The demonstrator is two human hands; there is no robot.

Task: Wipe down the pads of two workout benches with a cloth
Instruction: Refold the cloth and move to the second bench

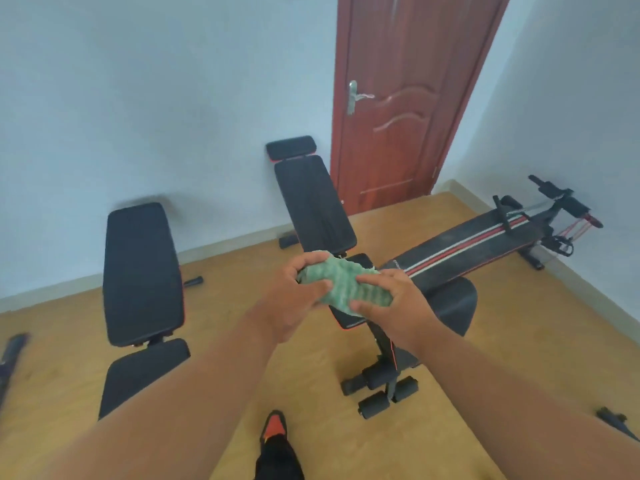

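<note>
A green textured cloth (341,284) is bunched between both hands in mid-air at the centre of the view. My left hand (294,299) grips its left end and my right hand (394,306) grips its right end. Directly behind the hands stands a black workout bench (313,199) with an inclined back pad and a headrest; its seat pad is mostly hidden by the cloth and hands. A second black bench (140,271) with a long back pad and a short seat pad stands to the left, apart from my hands.
A sit-up board (467,240) with red and white stripes and resistance bands lies at the right. A brown door (405,98) is in the far wall. My orange-toed shoe (275,426) stands on the wooden floor (242,341). Dark items lie at the left and right edges.
</note>
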